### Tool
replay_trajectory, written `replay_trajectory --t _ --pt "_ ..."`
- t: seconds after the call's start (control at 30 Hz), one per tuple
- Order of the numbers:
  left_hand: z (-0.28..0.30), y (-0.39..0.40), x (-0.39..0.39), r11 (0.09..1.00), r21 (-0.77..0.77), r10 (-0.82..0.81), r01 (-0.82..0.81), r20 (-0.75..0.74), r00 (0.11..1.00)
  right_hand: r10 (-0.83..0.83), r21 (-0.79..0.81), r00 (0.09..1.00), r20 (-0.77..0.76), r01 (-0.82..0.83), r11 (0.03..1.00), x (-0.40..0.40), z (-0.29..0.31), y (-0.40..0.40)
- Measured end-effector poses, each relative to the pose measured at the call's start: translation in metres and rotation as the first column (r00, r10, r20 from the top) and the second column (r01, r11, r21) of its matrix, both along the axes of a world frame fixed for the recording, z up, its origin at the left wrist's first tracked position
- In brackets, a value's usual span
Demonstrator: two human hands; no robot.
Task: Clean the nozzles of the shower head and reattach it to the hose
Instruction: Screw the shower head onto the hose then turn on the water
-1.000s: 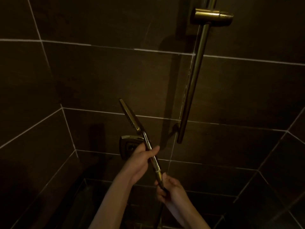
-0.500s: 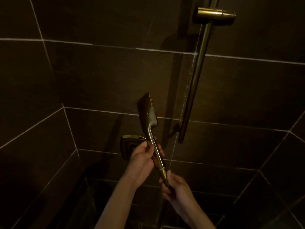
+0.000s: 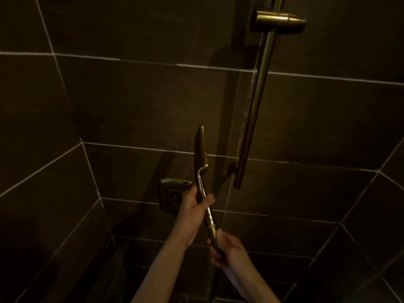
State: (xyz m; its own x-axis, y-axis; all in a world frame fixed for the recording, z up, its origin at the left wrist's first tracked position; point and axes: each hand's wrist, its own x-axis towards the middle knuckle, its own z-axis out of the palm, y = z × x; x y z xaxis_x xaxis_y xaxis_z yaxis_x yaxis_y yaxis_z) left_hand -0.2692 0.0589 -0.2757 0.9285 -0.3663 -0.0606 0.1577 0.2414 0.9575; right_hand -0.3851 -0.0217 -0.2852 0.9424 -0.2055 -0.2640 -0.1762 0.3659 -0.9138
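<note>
- We hold the shower head (image 3: 202, 147) upright in front of the dark tiled wall (image 3: 131, 106), its flat head turned edge-on to us; the nozzle side we cannot see from here.
- Our left hand (image 3: 193, 207) is closed around the upper part of the handle; this grip keeps the shower head steady, we think, so that the joint below can be turned against it.
- Our right hand (image 3: 227, 248) is closed around the lower end of the handle, where the connector nut (image 3: 211, 231) meets the hose (image 3: 215, 278); the fingers wrap the joint, so we cannot tell if the thread is fully seated.
- The hose goes down from the right hand into the dark and is hard to follow.
- We judge that this is the reattaching step; the two hands work against each other, one to hold and one to screw.
- The slide rail (image 3: 254, 106) stands just to the right of the shower head, with its empty holder (image 3: 279, 19) high above; the wall valve (image 3: 172, 193) is behind the left hand.
</note>
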Motion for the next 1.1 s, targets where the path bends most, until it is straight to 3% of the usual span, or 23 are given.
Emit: replay_trajectory --t 0.13,0.27,0.47,0.67,0.8,1.1 --pt "0.002 0.004 -0.001 1.0 0.008 -0.015 0.016 -0.041 0.999 -0.007 -0.035 1.0 -0.016 0.006 0.999 -0.001 -0.002 0.0" --pt "0.01 0.011 -0.002 0.999 -0.031 -0.031 0.031 0.011 0.999 -0.014 0.015 1.0 -0.011 0.014 1.0 -0.002 -0.007 -0.004" --pt "0.012 0.012 -0.008 0.883 -0.467 -0.111 0.042 -0.122 0.986 -0.003 0.091 1.0 -0.001 0.003 0.996 -0.003 -0.006 -0.005" --pt "0.004 0.011 -0.009 0.969 -0.245 -0.045 0.027 -0.07 0.997 0.028 -0.016 0.999 -0.039 -0.029 0.999 -0.005 -0.007 -0.004" --pt "0.008 0.021 -0.005 0.994 -0.08 -0.084 0.08 -0.047 0.995 0.028 0.004 0.998 -0.048 -0.028 1.0 -0.008 -0.012 -0.009" --pt "0.011 0.027 -0.008 0.943 -0.317 -0.124 0.1 -0.055 0.991 0.007 -0.03 0.998 0.056 -0.006 1.0 -0.01 -0.006 -0.005"
